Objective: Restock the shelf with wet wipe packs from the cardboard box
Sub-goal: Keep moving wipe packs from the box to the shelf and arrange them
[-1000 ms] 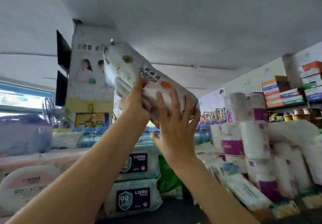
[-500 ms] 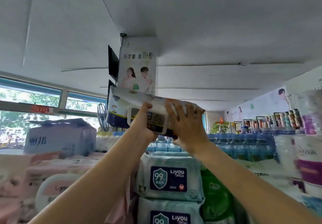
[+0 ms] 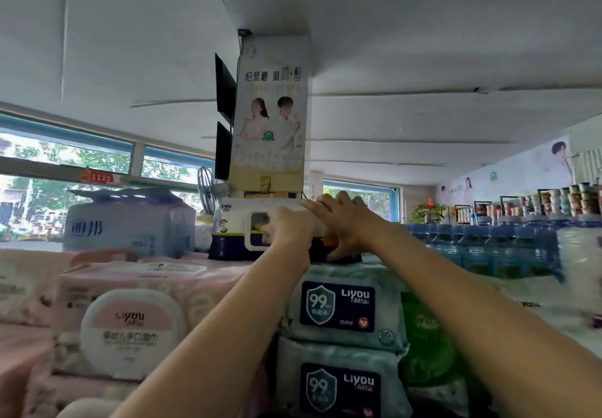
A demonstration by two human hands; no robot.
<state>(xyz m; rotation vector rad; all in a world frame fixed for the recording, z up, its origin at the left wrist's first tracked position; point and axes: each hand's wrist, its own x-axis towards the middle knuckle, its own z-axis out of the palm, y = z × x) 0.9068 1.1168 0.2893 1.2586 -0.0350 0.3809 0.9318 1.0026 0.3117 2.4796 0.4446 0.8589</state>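
White-and-navy wet wipe pack [image 3: 233, 227] sits at 12 o'clock, on top of the teal Liyou pack stack [image 3: 338, 307], in front of the poster-clad pillar [image 3: 272, 118]. Long axis runs 9-to-3 across the view, lid face toward the camera.

Left hand [image 3: 286, 228]: fingers curled over the front lid area, gripping the pack's near face. Right hand [image 3: 345, 222]: fingers spread over the top right end, thumb low at the base, clasping that end.

Both hands in contact with the pack; the left is nearer its middle, the right at the 3 o'clock end. Pack appears seated, roughly level. Judgement: placement nearly complete; next is release and withdrawal toward 6 o'clock. Pink Liyou packs [image 3: 130, 329] lie at 8 o'clock. Cardboard box not identifiable here.
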